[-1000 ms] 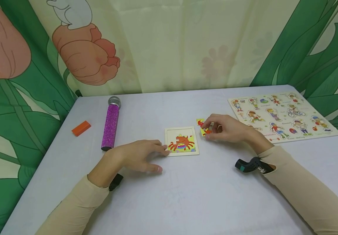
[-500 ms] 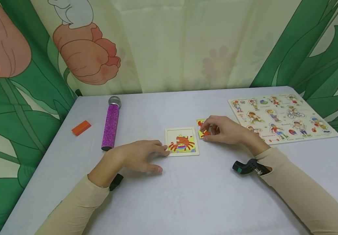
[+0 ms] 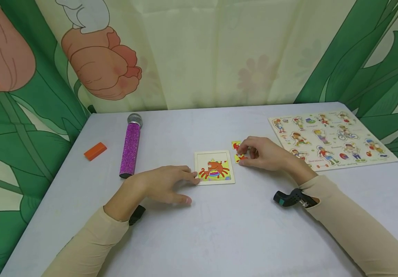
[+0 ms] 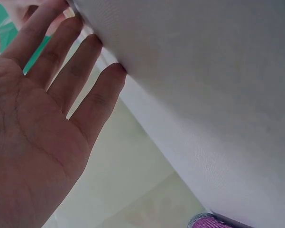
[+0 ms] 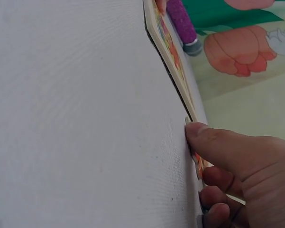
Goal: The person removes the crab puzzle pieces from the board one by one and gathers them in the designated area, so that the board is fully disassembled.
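A small square puzzle board [image 3: 214, 156] with a light rim lies mid-table, a red crab picture in its lower part. My left hand [image 3: 162, 184] lies flat beside it, fingers extended and fingertips at the board's left rim. Just right of the board, my right hand [image 3: 268, 153] pinches a yellow and red puzzle piece [image 3: 239, 158] between thumb and fingers, low at the tabletop. Behind that piece lies another puzzle piece [image 3: 235, 144], partly covered by the fingers. In the right wrist view, the thumb [image 5: 213, 137] presses on the piece's near edge.
A glittery purple microphone [image 3: 130, 148] lies left of the puzzle board, with an orange block [image 3: 95, 151] farther left. At the back right is a large picture board [image 3: 333, 140] with small figures, close to the right forearm. A printed curtain [image 3: 199, 54] hangs behind the table.
The right hand has shifted slightly left and toward me around the puzzle piece, then stayed nearly still. The left hand has kept its place at the board.
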`<state>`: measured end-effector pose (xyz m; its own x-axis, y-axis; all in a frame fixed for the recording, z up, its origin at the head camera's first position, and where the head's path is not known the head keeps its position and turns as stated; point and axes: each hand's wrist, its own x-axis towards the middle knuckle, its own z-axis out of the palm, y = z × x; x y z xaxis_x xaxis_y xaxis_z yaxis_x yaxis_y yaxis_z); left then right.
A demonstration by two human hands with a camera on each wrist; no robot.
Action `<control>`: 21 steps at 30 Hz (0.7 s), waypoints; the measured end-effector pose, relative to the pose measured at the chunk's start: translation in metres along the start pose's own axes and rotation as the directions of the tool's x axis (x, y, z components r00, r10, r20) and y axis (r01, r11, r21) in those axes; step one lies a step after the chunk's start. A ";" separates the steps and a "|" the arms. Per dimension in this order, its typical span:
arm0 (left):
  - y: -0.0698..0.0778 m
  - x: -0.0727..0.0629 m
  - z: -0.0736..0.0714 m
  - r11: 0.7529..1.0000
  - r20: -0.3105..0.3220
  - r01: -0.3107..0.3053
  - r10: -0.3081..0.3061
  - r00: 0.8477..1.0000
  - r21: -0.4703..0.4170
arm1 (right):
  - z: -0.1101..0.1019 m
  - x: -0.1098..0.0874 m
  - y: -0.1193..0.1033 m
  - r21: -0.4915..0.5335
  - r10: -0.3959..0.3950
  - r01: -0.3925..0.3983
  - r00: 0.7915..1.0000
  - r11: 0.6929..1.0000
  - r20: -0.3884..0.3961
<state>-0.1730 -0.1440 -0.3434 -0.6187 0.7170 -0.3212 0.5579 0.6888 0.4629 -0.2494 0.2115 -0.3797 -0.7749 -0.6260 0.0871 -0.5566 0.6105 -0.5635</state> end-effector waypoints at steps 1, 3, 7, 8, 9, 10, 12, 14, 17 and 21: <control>0.000 0.000 0.000 1.000 0.000 -0.002 0.002 1.000 -0.002 | 0.000 0.000 0.000 -0.002 -0.001 0.001 1.000 1.000 -0.001; 0.000 -0.001 0.000 1.000 0.001 -0.006 0.006 1.000 -0.002 | 0.001 0.000 0.001 -0.003 -0.005 0.005 1.000 1.000 -0.006; 0.000 -0.001 -0.001 1.000 0.001 -0.013 0.013 1.000 -0.011 | 0.001 0.000 0.000 0.000 -0.020 0.020 1.000 1.000 -0.015; 0.000 -0.001 -0.001 1.000 0.002 -0.012 0.012 1.000 -0.014 | 0.001 -0.001 0.000 0.000 -0.021 0.021 1.000 1.000 -0.018; 0.000 0.000 -0.001 1.000 0.004 -0.009 0.009 1.000 -0.017 | 0.001 -0.001 0.000 0.000 -0.020 0.020 1.000 1.000 -0.020; 0.000 0.000 -0.001 1.000 0.005 -0.007 0.007 1.000 -0.019 | 0.001 -0.001 0.000 0.000 -0.018 0.018 1.000 1.000 -0.020; 0.001 0.000 -0.001 1.000 0.006 -0.004 0.004 1.000 -0.022 | 0.001 -0.001 0.000 -0.001 -0.014 0.014 1.000 1.000 -0.020; 0.001 0.000 -0.001 1.000 0.008 0.000 0.000 1.000 -0.024 | 0.001 -0.001 -0.001 -0.001 -0.012 0.012 1.000 1.000 -0.018; 0.000 -0.001 -0.001 1.000 0.010 0.001 -0.001 1.000 -0.021 | 0.001 -0.001 -0.002 -0.001 -0.026 0.026 0.999 1.000 -0.019; 0.000 0.000 -0.001 1.000 0.005 -0.014 0.014 1.000 -0.013 | -0.001 -0.001 -0.003 0.000 -0.042 0.042 0.999 0.999 -0.028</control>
<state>-0.1738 -0.1444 -0.3424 -0.6081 0.7269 -0.3192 0.5588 0.6775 0.4783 -0.2472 0.2110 -0.3775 -0.7589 -0.6373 0.1337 -0.5887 0.5838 -0.5590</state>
